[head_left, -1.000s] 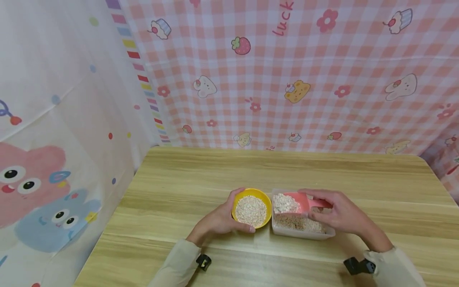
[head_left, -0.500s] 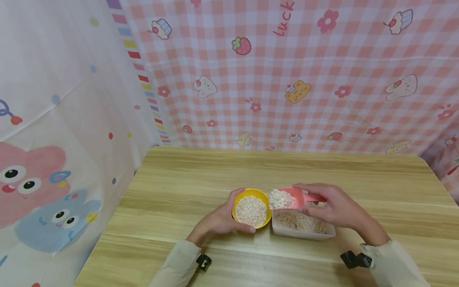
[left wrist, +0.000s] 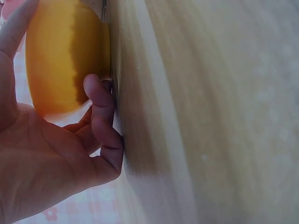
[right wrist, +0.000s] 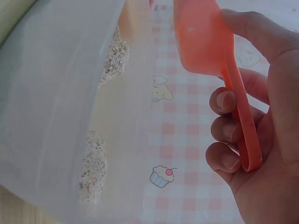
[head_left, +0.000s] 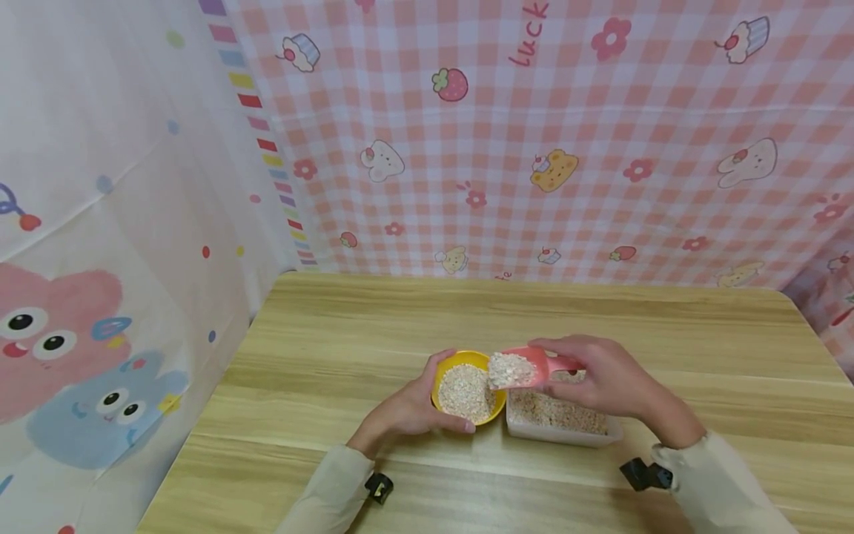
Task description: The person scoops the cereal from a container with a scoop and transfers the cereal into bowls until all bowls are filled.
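Observation:
A yellow bowl (head_left: 500, 406) with pale oat flakes (head_left: 465, 393) in it stands on the table. My left hand (head_left: 415, 404) holds it from the left, thumb along the near side; the left wrist view shows curled fingers (left wrist: 100, 95) low against the bowl (left wrist: 56, 56). My right hand (head_left: 603, 374) grips the handle of a pink scoop (head_left: 539, 365), fingers wrapped round it in the right wrist view (right wrist: 245, 126). Heaped with flakes, the scoop is level and its front edge overlaps the bowl's right rim in the head view.
Right beside the bowl, under the scoop, stands a translucent plastic box (head_left: 560, 434) of flakes, seen close up in the right wrist view. The wooden table (head_left: 373, 319) ends at a pink checked cloth (head_left: 414, 193) behind.
My right hand has carried the loaded scoop leftward from over the box to the bowl's right rim. My left hand and the bowl have stayed in place.

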Demonstrator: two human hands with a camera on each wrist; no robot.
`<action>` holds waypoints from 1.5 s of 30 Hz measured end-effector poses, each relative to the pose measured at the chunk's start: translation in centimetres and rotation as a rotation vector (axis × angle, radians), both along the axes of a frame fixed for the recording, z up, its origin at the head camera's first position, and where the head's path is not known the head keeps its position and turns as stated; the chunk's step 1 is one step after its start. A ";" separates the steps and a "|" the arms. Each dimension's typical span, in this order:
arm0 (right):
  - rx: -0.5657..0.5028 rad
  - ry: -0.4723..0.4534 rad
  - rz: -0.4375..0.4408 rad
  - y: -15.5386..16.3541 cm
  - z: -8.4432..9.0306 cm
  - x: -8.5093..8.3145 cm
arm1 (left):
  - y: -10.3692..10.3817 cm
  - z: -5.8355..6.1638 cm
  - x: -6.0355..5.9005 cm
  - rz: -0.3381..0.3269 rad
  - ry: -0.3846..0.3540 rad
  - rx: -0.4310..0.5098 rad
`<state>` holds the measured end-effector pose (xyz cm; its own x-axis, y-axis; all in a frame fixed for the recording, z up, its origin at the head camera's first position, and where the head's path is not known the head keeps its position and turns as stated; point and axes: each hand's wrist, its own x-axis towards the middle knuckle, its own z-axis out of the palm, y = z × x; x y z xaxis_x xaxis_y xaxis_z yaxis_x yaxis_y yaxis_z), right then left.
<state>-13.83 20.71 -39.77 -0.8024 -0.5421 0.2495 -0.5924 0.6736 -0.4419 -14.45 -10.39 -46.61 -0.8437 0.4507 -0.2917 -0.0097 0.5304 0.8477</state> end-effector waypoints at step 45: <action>0.253 0.141 0.038 -1.7 1.7 -0.2 | -0.1 -0.1 -0.1 -0.041 0.027 0.007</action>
